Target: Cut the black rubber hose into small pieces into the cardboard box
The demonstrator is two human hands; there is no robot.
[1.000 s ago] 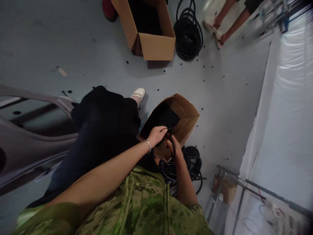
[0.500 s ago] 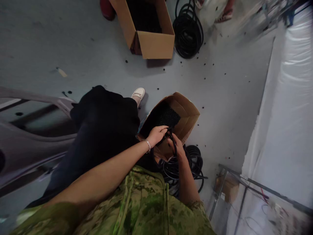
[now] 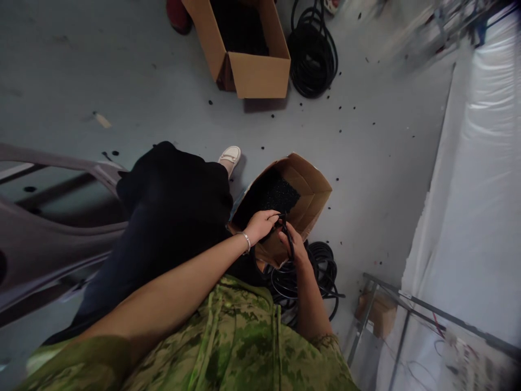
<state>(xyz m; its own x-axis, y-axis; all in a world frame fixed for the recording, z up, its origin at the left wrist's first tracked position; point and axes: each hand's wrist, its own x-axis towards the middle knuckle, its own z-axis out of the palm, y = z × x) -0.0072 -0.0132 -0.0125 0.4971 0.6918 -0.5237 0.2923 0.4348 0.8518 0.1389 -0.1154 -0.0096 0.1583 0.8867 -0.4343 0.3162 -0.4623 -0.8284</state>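
My left hand (image 3: 260,225), with a bracelet at the wrist, is closed on a thin black hose (image 3: 266,237) that bends down below the fingers. My right hand (image 3: 296,247) is wrapped around black-handled scissors (image 3: 290,239), whose blades point toward the left fingertips. The blades meet the hose end just above an open cardboard box (image 3: 311,179); small black pieces (image 3: 280,195) fill part of that box. Fingers hide much of the scissors and the exact point of contact. Beside the box, under my right forearm, lies a coil of black hose (image 3: 323,266).
A second cardboard box (image 3: 260,76) with black contents stands ahead, next to another black hose coil (image 3: 313,60). A grey plastic chair (image 3: 61,233) is at left. A metal frame (image 3: 407,304) and white sheeting (image 3: 476,179) lie right. Small black bits dot the floor.
The scissors' blades and the hose end between my fingers look slightly shifted, while both hands stay nearly in place. A foot at the upper right has left view.
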